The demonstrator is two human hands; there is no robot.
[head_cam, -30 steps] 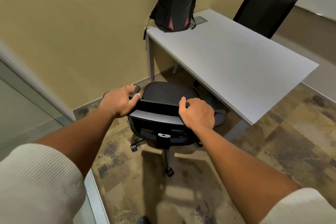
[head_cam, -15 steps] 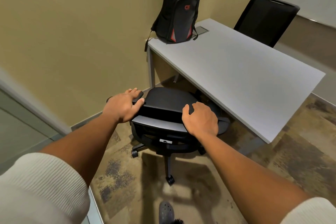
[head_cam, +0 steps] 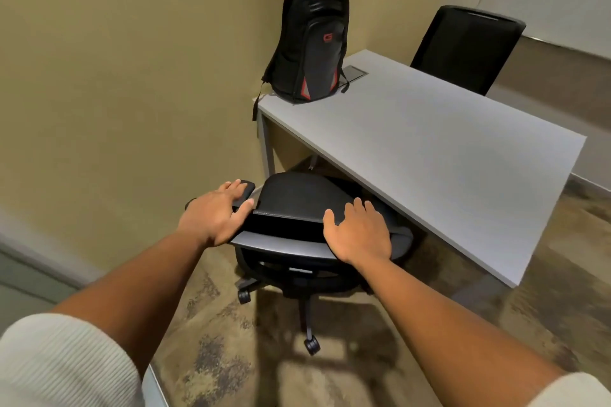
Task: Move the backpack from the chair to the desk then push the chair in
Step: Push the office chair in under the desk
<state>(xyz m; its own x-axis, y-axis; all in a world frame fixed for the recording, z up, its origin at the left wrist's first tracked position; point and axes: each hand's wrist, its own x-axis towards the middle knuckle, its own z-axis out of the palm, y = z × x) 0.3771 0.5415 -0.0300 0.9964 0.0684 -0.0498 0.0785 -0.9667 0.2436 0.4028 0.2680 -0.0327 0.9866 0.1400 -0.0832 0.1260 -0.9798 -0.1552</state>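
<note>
Resting flat hands (head_cam: 358,233) on curved black chair (head_cam: 291,198)

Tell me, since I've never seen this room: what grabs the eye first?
Two bare hands, the left hand and right hand, rest on the backrest of a black office chair partly tucked under a grey desk. A black backpack with red trim stands upright on the desk's far corner by the wall.
</note>
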